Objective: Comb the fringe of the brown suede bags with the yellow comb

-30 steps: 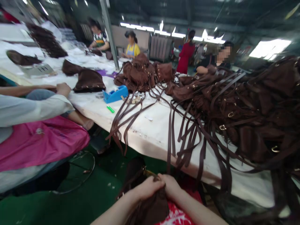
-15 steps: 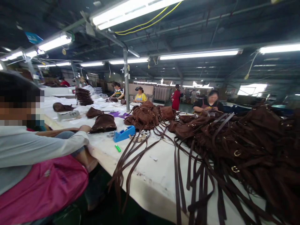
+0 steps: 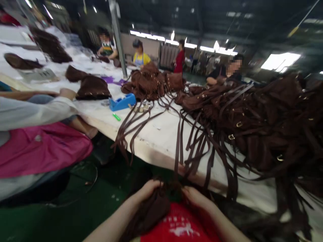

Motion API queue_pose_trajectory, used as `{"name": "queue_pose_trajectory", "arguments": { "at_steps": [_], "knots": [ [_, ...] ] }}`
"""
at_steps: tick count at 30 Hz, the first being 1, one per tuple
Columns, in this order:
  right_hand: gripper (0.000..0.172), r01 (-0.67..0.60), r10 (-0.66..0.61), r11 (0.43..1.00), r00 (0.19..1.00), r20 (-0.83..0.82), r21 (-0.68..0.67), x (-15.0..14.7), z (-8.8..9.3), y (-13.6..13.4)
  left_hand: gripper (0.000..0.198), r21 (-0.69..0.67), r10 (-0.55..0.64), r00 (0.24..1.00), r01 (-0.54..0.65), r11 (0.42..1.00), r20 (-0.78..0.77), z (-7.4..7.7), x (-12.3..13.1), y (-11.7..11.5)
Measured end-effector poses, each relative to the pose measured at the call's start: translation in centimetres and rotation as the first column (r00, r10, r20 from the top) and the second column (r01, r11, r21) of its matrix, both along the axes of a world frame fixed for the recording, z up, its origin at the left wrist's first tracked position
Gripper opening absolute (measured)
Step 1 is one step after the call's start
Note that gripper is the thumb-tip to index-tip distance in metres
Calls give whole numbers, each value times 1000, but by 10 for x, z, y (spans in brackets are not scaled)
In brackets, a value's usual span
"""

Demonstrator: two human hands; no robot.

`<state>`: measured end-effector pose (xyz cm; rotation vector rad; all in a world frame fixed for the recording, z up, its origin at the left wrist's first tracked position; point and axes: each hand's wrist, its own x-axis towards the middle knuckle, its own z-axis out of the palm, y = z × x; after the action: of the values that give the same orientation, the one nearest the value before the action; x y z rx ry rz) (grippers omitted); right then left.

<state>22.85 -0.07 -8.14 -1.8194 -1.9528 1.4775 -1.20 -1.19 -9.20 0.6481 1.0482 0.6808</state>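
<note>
A dark brown fabric or leather bag [image 3: 155,210] is held low in front of my red apron, below the table edge. My left hand [image 3: 150,189] is closed on its upper edge, fingers curled out of sight behind it. Opposite, my right hand [image 3: 193,195] pinches dark brown material at the other side; motion blur and shadow hide exactly which part. On the table to the right lies a big heap of similar brown bags [image 3: 267,134] with gold buckles, and their long straps [image 3: 179,141] hang over the edge.
A blue tape dispenser [image 3: 122,102] and a green lighter-like object [image 3: 116,117] lie on the white table [image 3: 161,134]. A smaller pile of fringed brown bags [image 3: 148,82] is behind. A co-worker's sleeve [image 3: 37,111] is close on my left. A post [image 3: 118,40] rises farther back.
My view has tilted down. Both my hands and the brown bag between them now show at the bottom, where they were out of sight before. The heap has not visibly changed.
</note>
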Motion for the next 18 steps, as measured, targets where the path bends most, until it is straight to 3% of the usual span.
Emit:
{"name": "queue_pose_trajectory", "arguments": {
  "at_steps": [1, 4, 9, 14, 18],
  "knots": [
    [38, -2, 2, 999, 1000, 1, -48, 2, 3, -17, 14, -62, 27, 1000, -27, 998, 0, -2, 1, -3],
    [35, -1, 3, 1000, 998, -64, 24, -7, 25, -36, 17, -190, -18, 997, 32, 981, 76, -3, 2, -5],
    [31, -154, 153, 959, 988, 24, 236, -42, 51, -38, 24, -79, -120, 951, 148, 986, 285, 13, -2, -10],
    [21, -444, 388, 885, 869, 307, 140, -60, 27, -41, 26, 108, -398, 841, 387, 916, 366, 34, -6, -13],
    [35, -410, 336, 909, 832, 442, 80, -64, 2, -31, 28, 143, -388, 864, 360, 922, 321, 33, -4, -15]
  ]
}}
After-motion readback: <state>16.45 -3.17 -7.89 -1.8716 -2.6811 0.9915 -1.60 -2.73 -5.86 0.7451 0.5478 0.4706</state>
